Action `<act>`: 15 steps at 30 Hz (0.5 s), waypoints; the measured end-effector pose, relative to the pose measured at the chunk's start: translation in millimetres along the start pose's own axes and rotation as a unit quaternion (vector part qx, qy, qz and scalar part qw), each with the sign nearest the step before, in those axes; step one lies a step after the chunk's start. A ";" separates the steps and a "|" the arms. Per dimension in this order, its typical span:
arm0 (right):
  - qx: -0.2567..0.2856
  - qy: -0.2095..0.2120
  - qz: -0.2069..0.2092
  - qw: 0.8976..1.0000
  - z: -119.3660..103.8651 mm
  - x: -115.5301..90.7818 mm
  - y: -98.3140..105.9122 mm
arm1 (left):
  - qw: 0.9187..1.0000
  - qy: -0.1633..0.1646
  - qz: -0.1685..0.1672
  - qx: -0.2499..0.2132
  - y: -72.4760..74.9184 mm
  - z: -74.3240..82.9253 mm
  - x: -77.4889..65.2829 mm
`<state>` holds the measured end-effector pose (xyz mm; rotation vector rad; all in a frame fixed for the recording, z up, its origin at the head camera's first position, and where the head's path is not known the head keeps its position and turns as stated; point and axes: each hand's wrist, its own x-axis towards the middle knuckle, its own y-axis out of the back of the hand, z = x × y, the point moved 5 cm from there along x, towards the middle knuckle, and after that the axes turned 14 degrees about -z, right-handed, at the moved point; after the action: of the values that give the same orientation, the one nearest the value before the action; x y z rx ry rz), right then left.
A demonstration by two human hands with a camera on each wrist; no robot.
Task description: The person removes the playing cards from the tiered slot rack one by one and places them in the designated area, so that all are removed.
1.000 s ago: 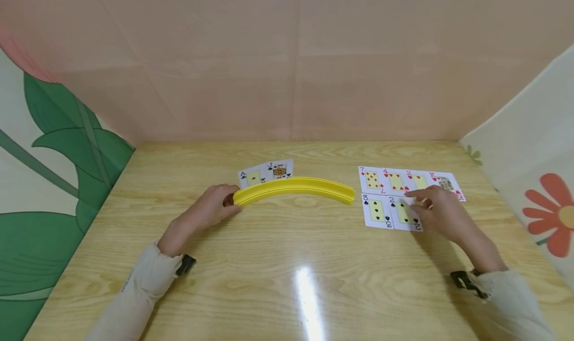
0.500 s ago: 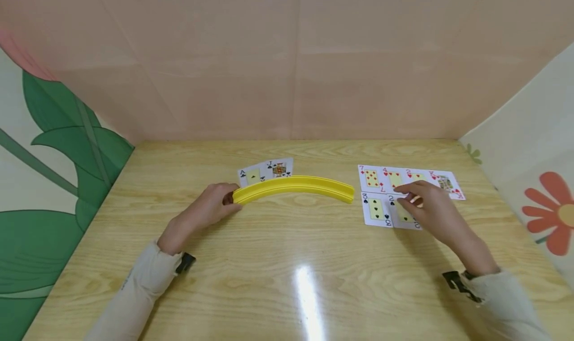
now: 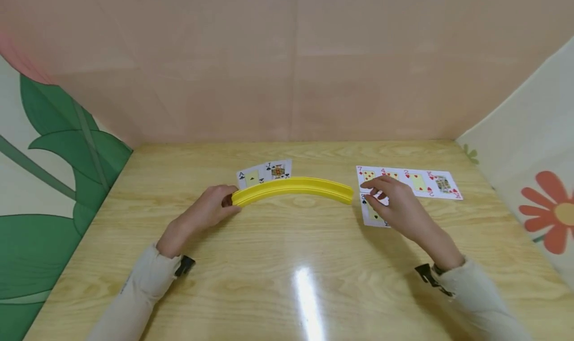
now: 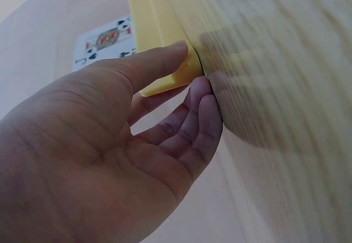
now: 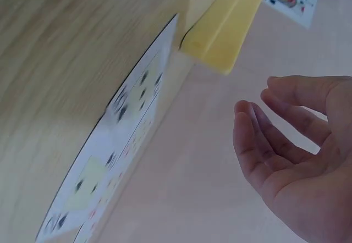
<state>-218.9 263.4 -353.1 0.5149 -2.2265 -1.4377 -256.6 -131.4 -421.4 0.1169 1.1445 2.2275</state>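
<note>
My left hand (image 3: 202,212) grips the left end of a yellow curved playing card holder (image 3: 293,184), thumb on the near side. In the left wrist view the thumb presses on the holder's end (image 4: 190,70). Two black-suited cards, a jack (image 3: 278,170) and a one-pip card (image 3: 251,177), stand in or just behind it. My right hand (image 3: 403,206) hovers over the left part of the laid-out cards, near the holder's right end. The right wrist view shows its fingers loosely curved, with nothing between thumb and fingertips.
A row of red cards lies face up at the right, including a two of hearts (image 3: 418,182) and a face card (image 3: 443,184). Below are black cards (image 5: 88,185), partly hidden by my right hand in the head view. Printed walls border the wooden table (image 3: 251,271).
My right hand has moved left across the cards toward the holder's right end. My left hand keeps its grip on the holder, which stays in place.
</note>
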 end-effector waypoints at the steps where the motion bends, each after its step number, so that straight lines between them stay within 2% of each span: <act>1: 0.004 0.004 -0.001 1.000 -2.9 2.9 -1.5 | 1.000 -0.001 0.001 0.000 -0.3 -0.2 -0.1; 15: 0.032 0.046 -0.004 0.998 -40.4 49.4 -5.4 | 1.000 -0.010 0.004 0.003 0.6 -1.4 -1.0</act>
<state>-237.7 204.7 -335.5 0.5998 -2.2045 -1.3232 -256.6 -133.2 -421.6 0.1473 1.1406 2.2259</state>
